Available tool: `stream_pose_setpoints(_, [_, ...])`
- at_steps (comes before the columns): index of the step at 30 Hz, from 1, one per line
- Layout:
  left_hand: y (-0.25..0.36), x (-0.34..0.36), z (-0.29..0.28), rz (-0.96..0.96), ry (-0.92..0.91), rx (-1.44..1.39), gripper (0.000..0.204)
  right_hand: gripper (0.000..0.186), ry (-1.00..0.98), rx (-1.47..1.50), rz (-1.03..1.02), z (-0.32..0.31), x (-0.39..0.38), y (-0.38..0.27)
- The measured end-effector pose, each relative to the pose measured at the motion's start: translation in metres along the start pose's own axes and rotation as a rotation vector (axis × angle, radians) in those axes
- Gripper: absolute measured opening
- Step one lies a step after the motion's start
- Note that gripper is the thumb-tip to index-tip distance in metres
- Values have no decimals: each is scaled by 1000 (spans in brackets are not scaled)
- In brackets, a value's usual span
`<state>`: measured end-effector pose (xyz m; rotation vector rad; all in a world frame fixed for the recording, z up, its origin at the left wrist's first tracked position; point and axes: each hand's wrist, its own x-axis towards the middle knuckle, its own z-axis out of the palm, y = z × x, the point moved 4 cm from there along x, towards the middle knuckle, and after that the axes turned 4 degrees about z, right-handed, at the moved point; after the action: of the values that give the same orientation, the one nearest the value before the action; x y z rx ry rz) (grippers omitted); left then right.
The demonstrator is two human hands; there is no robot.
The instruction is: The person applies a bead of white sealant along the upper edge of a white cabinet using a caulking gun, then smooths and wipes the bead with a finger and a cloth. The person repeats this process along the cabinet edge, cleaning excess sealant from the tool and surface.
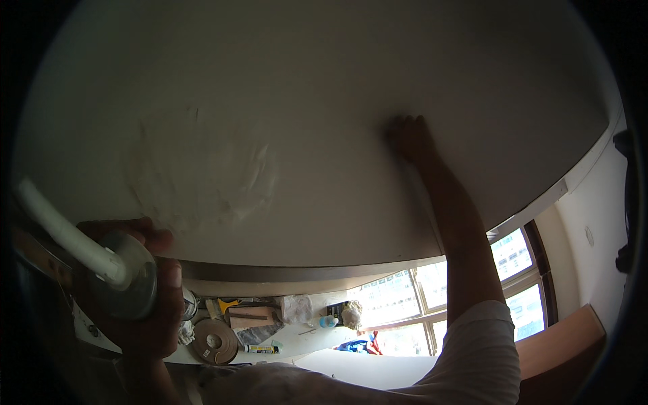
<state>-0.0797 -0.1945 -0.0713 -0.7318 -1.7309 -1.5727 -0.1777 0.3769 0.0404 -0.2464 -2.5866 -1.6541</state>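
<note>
Ideally, the left grip steadies its clasped clear bottle below the smear while the right grip, contents unclear, presses evenly right of it.

Right fingers dim, grip unclear.

Looks like a room being fitted out, part workshop! There's a brown roll of strip on a cluttered table, a yellow-handled tool just above it in view, a small tube right beside it, bright windows well off to its right, and, higher up, a whitish smear across a broad pale panel.
</note>
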Motion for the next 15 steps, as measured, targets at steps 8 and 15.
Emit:
stream_pose_setpoints(8, [10,3,1,33,79,66,48,28,11,-66,-67,1,-2,2])
stream_pose_setpoints(15, [12,-2,1,-48,109,24,44,24,51,46,-85,-5,-2,1])
